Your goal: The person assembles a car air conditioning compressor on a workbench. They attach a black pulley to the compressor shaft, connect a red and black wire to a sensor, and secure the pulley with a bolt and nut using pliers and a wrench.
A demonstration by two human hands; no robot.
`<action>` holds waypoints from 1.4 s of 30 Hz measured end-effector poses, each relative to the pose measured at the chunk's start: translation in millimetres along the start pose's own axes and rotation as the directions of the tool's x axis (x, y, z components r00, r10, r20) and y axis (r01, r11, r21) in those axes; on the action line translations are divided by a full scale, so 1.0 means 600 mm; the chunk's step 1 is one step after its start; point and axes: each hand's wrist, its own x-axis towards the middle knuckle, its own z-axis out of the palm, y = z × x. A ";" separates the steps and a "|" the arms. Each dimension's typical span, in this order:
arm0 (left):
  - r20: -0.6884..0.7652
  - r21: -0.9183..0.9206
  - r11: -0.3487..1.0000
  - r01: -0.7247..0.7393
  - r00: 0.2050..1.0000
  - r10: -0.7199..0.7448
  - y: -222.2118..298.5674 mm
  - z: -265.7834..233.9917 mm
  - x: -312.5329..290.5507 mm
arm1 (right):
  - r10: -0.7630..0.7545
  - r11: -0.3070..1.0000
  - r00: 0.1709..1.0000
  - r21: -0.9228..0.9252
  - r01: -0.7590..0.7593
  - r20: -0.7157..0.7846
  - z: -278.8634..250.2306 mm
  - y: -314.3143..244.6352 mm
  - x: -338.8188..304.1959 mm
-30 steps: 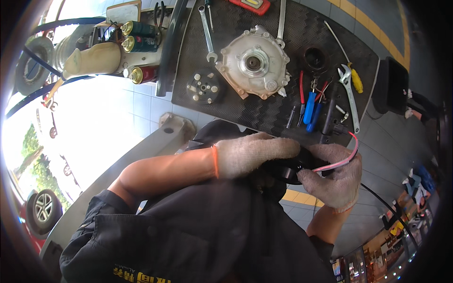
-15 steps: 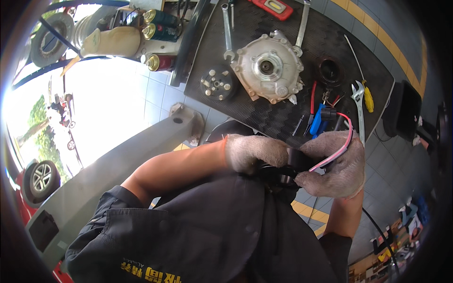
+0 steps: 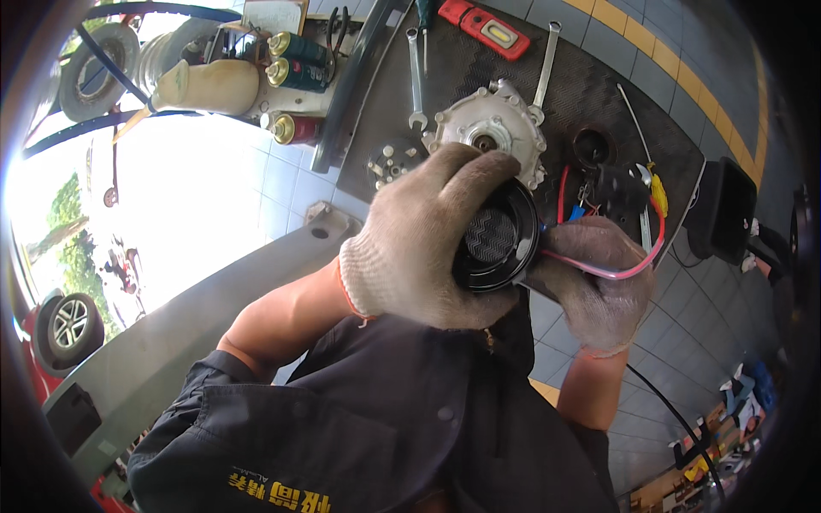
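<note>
A black ring-shaped part (image 3: 528, 224) is held up in front of me, its open middle showing the mat beyond. My gloved left hand (image 3: 410, 235) is closed round its left side, fingers over the top and thumb below. At its right edge, my gloved right hand (image 3: 599, 282) grips the part; those fingertips are partly hidden. A pink-red wire (image 3: 629, 272) runs from the part across the right glove and loops up to a black connector (image 3: 617, 190). Behind the left fingers lies a round silver metal housing (image 3: 487, 115), partly covered. A black disc with metal studs (image 3: 389, 162) sits beside it.
The black-matted table (image 3: 376, 111) carries two wrenches (image 3: 416, 81), a red work light (image 3: 486, 30), a dark round cup (image 3: 592, 147), blue-handled tools (image 3: 578, 211) and a yellow-handled screwdriver (image 3: 658, 195). Spray cans (image 3: 295, 75) stand left. A grey beam (image 3: 205, 316) crosses nearer me.
Both hands have brought the black part up and turned its round opening into view. My left hand has moved up over the housing; the wire loop has swung right.
</note>
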 end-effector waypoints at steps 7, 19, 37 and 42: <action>-0.212 0.323 0.936 -0.138 0.954 0.214 -0.044 0.027 0.038 | 0.454 0.871 0.863 0.316 -0.376 -0.221 0.052 0.012 0.022; -0.133 0.390 0.920 -0.021 0.988 0.079 -0.062 0.033 0.093 | 0.403 0.904 0.870 0.272 -0.331 -0.282 0.049 0.101 0.059; -0.286 0.106 0.994 -0.014 0.957 0.044 -0.107 0.052 0.063 | 0.340 0.909 0.867 -0.109 -0.402 -0.363 0.058 0.070 0.049; -0.275 0.129 0.991 -0.023 0.960 0.058 -0.119 0.068 0.067 | 0.408 0.869 0.815 -0.099 -0.485 -0.411 0.062 0.083 0.056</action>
